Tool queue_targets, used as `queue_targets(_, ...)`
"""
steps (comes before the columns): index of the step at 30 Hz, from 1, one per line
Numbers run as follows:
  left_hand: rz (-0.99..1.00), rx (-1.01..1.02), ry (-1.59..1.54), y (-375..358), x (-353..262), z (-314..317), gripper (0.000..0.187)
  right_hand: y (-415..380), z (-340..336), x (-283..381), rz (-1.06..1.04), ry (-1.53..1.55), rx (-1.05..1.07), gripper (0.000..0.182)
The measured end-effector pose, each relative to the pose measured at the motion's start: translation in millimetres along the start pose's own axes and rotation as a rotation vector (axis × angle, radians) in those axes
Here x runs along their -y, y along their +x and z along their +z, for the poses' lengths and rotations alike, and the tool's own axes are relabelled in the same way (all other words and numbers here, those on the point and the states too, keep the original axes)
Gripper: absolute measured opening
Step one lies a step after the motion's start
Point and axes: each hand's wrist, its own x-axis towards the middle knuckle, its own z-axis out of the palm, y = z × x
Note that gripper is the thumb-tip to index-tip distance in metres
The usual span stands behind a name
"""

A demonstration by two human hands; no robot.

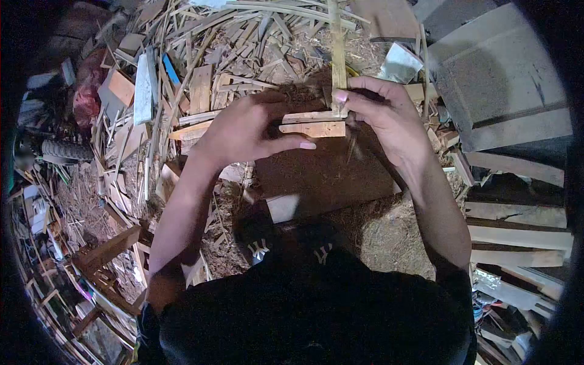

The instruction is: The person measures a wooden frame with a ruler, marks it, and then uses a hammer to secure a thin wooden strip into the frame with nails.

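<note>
My left hand [244, 126] is wrapped round a short wooden board [316, 129], thumb along its near edge and fingers over the far side. A second thin wooden piece [307, 117] lies along the board's far edge, also within the left hand's grasp. My right hand [389, 115] pinches the lower end of a long, narrow yellowish wooden strip [338, 52] between thumb and fingers. That strip runs away from me at about a right angle to the board, its end right at the board's right corner. Below the hands is a dark brown flat panel [322, 173].
Scrap strips and offcuts [249, 45] cover the sawdust-strewn ground ahead and to the left. Large grey panels [505, 79] lean at the right, above several stacked planks [517, 213]. A wheel [64, 149] shows at far left. My shoes [258, 246] are close below the panel.
</note>
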Motion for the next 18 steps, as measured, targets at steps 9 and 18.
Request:
queue_targets(9,-0.024,0.073,-0.041,3.3,-3.1,-4.2,0.058,3.5,-1.0,-13.6,-0.054,-0.031,0.003,0.026)
queue_targets(18,0.015,0.113,-0.033,15.9,-13.5,-8.9,0.055,-1.2,-8.5,-14.3,-0.036,0.053,0.007,0.026)
